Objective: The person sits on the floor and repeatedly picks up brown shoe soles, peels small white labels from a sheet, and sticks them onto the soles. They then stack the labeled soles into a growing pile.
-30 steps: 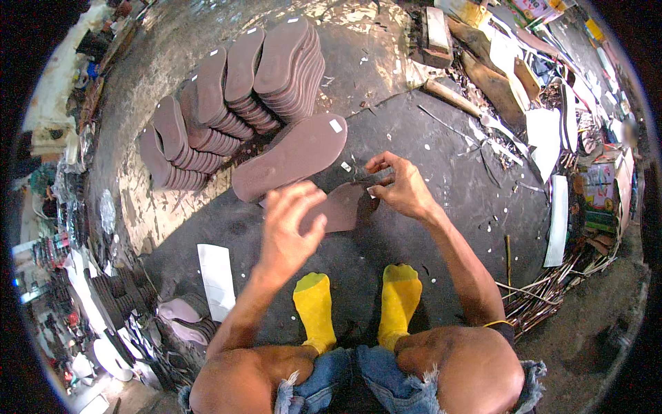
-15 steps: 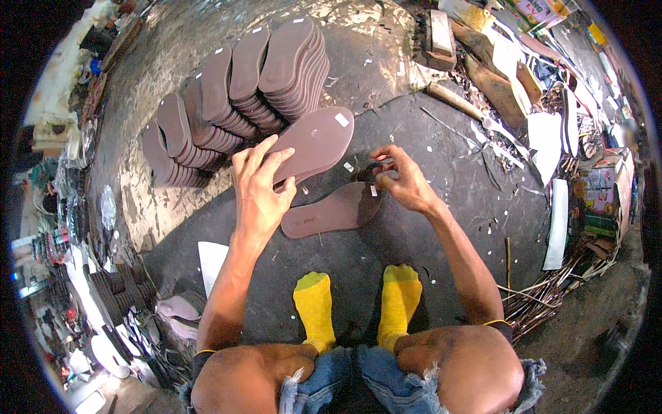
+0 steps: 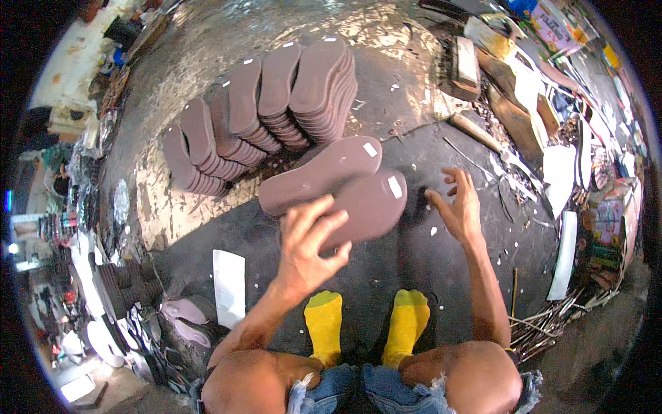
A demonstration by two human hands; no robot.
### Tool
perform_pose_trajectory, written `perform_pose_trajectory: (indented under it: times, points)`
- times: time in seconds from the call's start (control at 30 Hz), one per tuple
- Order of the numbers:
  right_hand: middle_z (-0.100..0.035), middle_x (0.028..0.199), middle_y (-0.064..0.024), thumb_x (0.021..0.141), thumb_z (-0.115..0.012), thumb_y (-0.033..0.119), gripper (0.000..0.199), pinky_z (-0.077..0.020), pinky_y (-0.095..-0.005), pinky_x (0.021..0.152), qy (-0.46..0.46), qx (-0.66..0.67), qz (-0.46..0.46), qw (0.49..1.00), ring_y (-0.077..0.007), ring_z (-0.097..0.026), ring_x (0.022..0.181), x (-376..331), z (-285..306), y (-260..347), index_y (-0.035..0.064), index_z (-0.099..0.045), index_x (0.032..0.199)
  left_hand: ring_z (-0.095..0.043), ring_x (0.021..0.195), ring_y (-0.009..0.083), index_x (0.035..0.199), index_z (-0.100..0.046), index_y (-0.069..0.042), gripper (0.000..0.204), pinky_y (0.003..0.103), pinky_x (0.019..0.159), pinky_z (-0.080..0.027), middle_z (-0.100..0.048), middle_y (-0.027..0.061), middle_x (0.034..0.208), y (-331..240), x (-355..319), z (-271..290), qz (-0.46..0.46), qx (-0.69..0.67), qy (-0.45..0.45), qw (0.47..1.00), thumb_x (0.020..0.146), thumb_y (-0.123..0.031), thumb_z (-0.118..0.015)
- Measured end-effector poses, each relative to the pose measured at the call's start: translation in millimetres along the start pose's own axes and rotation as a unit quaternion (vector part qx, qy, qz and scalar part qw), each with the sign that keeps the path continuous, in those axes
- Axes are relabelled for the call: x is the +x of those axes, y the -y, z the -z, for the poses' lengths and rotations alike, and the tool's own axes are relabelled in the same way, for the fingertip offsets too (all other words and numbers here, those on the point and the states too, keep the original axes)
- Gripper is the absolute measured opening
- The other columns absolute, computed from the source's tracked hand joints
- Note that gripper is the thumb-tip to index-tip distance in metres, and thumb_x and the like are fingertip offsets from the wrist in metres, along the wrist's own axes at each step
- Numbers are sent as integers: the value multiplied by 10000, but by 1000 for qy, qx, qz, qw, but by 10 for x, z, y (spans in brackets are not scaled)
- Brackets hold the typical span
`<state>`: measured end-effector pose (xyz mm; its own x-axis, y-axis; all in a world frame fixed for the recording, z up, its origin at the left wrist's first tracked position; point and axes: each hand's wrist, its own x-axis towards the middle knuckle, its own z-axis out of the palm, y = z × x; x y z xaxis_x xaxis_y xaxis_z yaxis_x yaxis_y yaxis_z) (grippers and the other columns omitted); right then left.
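Note:
My left hand (image 3: 309,241) grips the left end of a brown shoe insole (image 3: 369,210), its fingers over the top and its thumb by the near edge. This insole looks slightly raised and has a small white label at its right end. Just beyond it another brown insole (image 3: 324,171), also labelled, lies in front of several stacks of insoles (image 3: 279,93). My right hand (image 3: 458,207) is apart to the right, fingers bent and spread, holding nothing. My left fingers hide part of the held insole's left end.
A dark mat (image 3: 441,283) lies under my yellow-socked feet (image 3: 410,317). A white strip (image 3: 229,286) is near my left forearm. On the right are a hammer (image 3: 483,134), wooden pieces (image 3: 514,117), scraps and a bundle of thin sticks (image 3: 545,331). Clutter lines the left side.
The insole that my left hand held is down near the stacks. My left hand has come nearer, onto the other insole, which has risen. My right hand has moved right, away from it.

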<state>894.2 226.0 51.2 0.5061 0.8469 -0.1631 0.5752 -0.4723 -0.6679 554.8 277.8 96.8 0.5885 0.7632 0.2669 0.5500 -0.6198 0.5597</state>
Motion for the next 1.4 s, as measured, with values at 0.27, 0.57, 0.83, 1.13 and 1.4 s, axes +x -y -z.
perform_pose_trajectory:
  times: [0.27, 0.57, 0.83, 1.13, 1.4]
  points:
    - [-446, 1643, -167, 919, -927, 484, 1237, -540, -546, 1102, 338, 505, -153, 779, -362, -520, 1445, -519, -1084, 695, 89, -114, 1763, -650, 1391, 332, 1458, -637, 132, 1135, 436, 1174, -512, -652, 288, 1525, 1190, 1341, 520, 325, -68, 290, 898, 827, -791, -833]
    - [-483, 1638, -216, 1021, -728, 605, 987, -536, -597, 1160, 310, 661, -234, 642, -380, -595, 1399, -462, -1099, 899, 110, -237, 1720, -489, 1539, 301, 1695, -358, 57, 1112, 439, 1311, -343, -505, 233, 1670, 809, 656, 184, 321, -354, 337, 811, 965, -682, -756]
    - [-558, 1567, -189, 1143, -641, 289, 648, -545, -440, 1088, -24, 181, 16, 983, -298, -672, 1244, -798, -722, -117, 15, -389, 1674, -458, 1516, 422, 1632, -456, 40, 1080, 491, 1303, -345, -553, 280, 1595, 374, -355, -414, 279, -270, 131, 912, 847, -517, -947]
    - [-465, 1494, -313, 930, -869, 497, 1127, -521, -563, 1126, 152, 23, 83, 985, -518, -585, 1341, -1079, -390, 165, 10, -240, 1727, -353, 1568, 508, 1675, -386, 23, 1223, 628, 1317, -295, -375, 301, 1733, 234, -218, -427, 205, -207, 217, 932, 802, -627, -943]
    - [-444, 1547, -229, 731, -947, 10, 1090, -544, -563, 1202, -20, 177, 276, 944, -437, -538, 1453, -1057, -204, 438, 101, -331, 1627, -467, 1473, 405, 1557, -463, -7, 893, 529, 1221, -454, -400, 203, 1560, 2, -356, -312, 4, -97, -21, 995, 845, -189, -970]
